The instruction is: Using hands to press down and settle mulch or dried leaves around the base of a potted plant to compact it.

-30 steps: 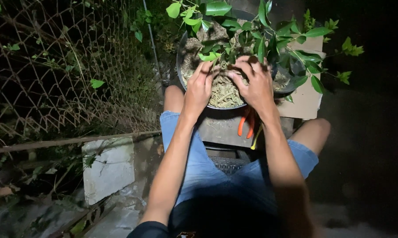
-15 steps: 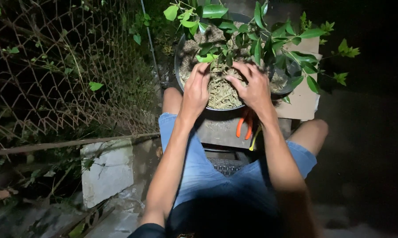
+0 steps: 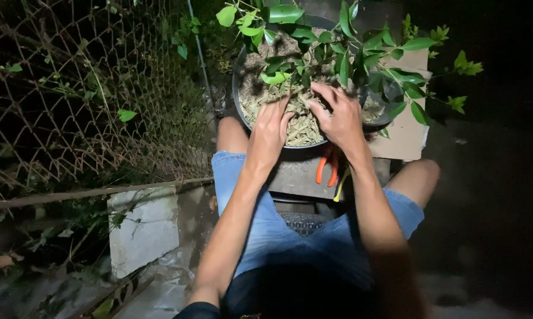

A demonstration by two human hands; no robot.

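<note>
Head view: left hand (image 3: 270, 133) and right hand (image 3: 336, 116), fingers spread, holding nothing, press pale dry mulch (image 3: 302, 124) in a dark pot (image 3: 238, 97), leaves at 12.

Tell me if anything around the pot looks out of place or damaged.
Little stands out. Orange-handled cutters lie half under the black pot's rim, on the slab's edge. A cardboard sheet is wedged beneath the pot. Both hands, left and right, rest on the dry mulch.

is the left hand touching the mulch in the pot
Touching: the head view shows the left hand lying flat on the mulch, fingers pressed into it.
</note>
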